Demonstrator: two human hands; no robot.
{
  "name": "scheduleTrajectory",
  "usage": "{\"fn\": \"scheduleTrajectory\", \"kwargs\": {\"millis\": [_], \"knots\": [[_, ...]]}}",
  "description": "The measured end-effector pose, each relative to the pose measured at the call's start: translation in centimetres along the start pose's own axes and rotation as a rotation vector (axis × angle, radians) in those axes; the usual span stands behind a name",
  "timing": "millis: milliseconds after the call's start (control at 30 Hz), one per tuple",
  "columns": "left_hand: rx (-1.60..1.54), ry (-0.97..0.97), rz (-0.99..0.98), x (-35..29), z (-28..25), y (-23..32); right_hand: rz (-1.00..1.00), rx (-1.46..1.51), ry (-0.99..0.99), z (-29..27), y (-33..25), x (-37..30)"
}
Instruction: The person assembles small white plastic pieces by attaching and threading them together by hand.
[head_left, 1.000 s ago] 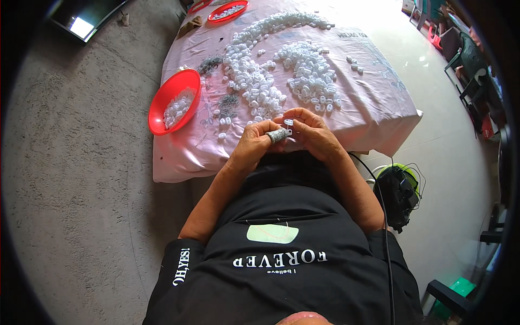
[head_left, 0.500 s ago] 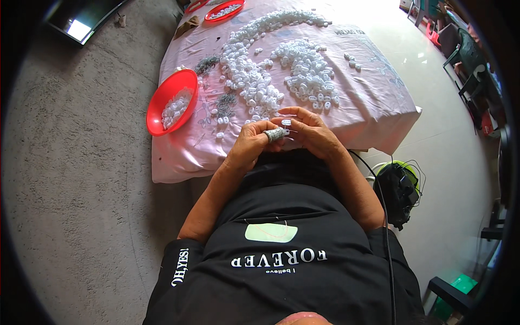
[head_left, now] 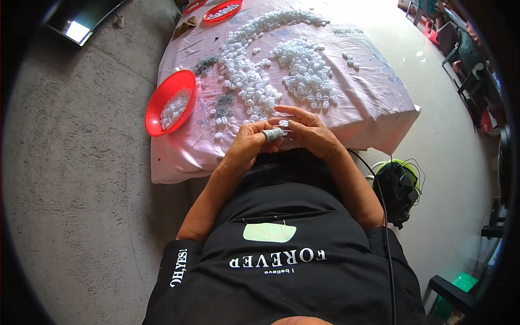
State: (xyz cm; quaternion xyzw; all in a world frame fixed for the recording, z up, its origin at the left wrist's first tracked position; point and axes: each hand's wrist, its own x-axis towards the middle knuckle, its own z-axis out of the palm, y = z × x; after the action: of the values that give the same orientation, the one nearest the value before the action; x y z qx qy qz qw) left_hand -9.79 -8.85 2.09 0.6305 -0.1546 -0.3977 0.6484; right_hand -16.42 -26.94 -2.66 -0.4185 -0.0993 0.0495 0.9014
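Note:
My two hands meet at the near edge of the cloth-covered table. My right hand (head_left: 310, 132) is closed in a pinch by a small white plastic piece with two dark holes (head_left: 284, 123). My left hand (head_left: 250, 142) is closed, with a grey, speckled, tube-like wrap (head_left: 272, 134) at its thumb; whether it is a finger cover or a held bundle I cannot tell. A second white piece (head_left: 285, 132) shows at the tip of that wrap, between the hands. The curled fingers beneath are partly hidden.
Heaps of similar white pieces (head_left: 306, 70) cover the pink tablecloth (head_left: 374, 103). Two piles of thin grey wire-like bits (head_left: 223, 103) lie left of them. A red bowl (head_left: 153, 114) with white pieces sits at the left edge. A black cable (head_left: 385, 216) runs down my right side.
The whole view has shifted very slightly. My hands keep nearly the same pose, and the white pieces between them have barely moved.

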Motion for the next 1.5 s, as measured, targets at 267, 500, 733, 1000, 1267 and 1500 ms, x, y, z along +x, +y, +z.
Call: {"fn": "scheduleTrajectory", "kwargs": {"millis": [267,500,733,1000,1267,1500], "knots": [[-0.039,-0.008,-0.007,-0.1,-0.1,0.0,-0.020,-0.075,-0.009,0.2,-0.1,-0.2],[-0.044,-0.027,-0.037,0.0,-0.2,-0.1,-0.040,-0.197,-0.012,0.1,-0.6,-0.1],[-0.048,-0.033,-0.055,-0.1,-0.3,-0.1,-0.031,-0.242,-0.015,0.3,-1.0,-0.3],[-0.062,-0.032,-0.035,0.0,-0.6,-0.8,-0.052,-0.285,-0.041,0.4,-1.1,-0.4],[-0.064,-0.009,-0.010,-0.2,-0.1,-0.8,-0.117,-0.347,-0.007,0.3,-0.7,-0.2],[-0.075,-0.002,0.007,-0.3,-0.2,-0.9,-0.096,-0.338,0.009,0.7,-0.8,-0.5]]}}
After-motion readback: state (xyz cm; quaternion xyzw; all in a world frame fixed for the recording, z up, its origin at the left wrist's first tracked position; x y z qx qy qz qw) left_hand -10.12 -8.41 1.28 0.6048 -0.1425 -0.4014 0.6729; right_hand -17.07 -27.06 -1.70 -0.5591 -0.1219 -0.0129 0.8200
